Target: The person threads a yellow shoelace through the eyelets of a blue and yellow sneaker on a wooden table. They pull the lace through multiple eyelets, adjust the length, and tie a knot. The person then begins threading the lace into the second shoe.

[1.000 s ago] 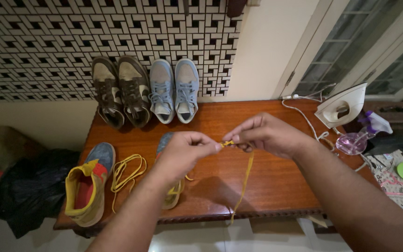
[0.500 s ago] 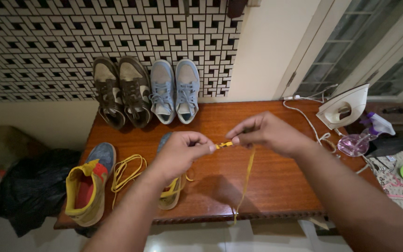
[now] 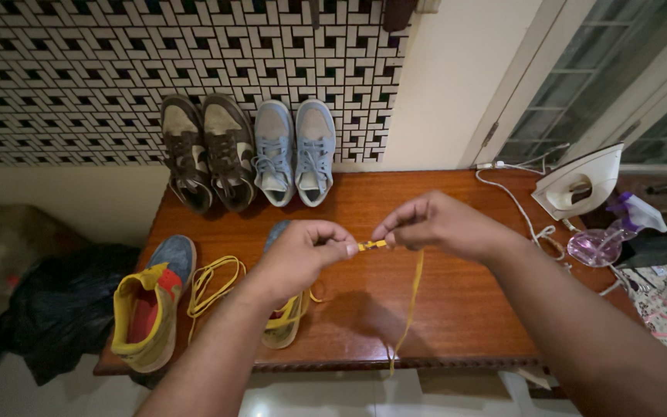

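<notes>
Left hand: the left hand (image 3: 303, 255) is raised above the desk, fingers curled in, thumb and forefinger pinching one end of the yellow lace (image 3: 409, 297).
Right hand: the right hand (image 3: 441, 225) faces it at the same height, knuckles up, fingertips pinching the lace just beside the left hand's grip.
Arms: both forearms reach in from the bottom edge and meet over the desk's middle.
Lace: a short stretch is taut between the hands; the rest hangs down past the desk's front edge.
Desk: the wooden desk (image 3: 457, 309) is reddish brown.
Nearby: a yellow-lined shoe (image 3: 148, 305) at front left, a loose yellow lace (image 3: 211, 282) beside it, another shoe (image 3: 283, 324) under the left wrist.
Back: brown shoes (image 3: 206, 150) and blue shoes (image 3: 295, 150) against the wall.
Right side: a white iron (image 3: 580, 185) and a purple spray bottle (image 3: 615, 232).
</notes>
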